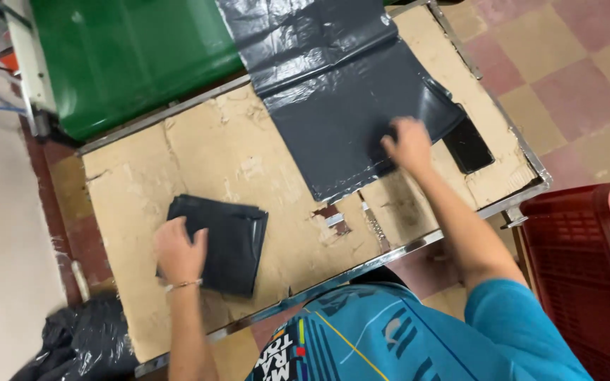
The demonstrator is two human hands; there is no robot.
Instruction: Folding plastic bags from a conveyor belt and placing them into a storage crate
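Observation:
My left hand lies flat on the left edge of a folded stack of black plastic bags on the worn cardboard-covered table. My right hand reaches across and presses or pinches a large dark grey plastic bag spread flat over the table's far right; its grip is blurred. That sheet runs up to a green conveyor-like surface at the back.
A flat black object lies right of the spread bag. A red plastic crate stands at the right, past the table's metal rim. Crumpled black plastic lies on the floor at lower left.

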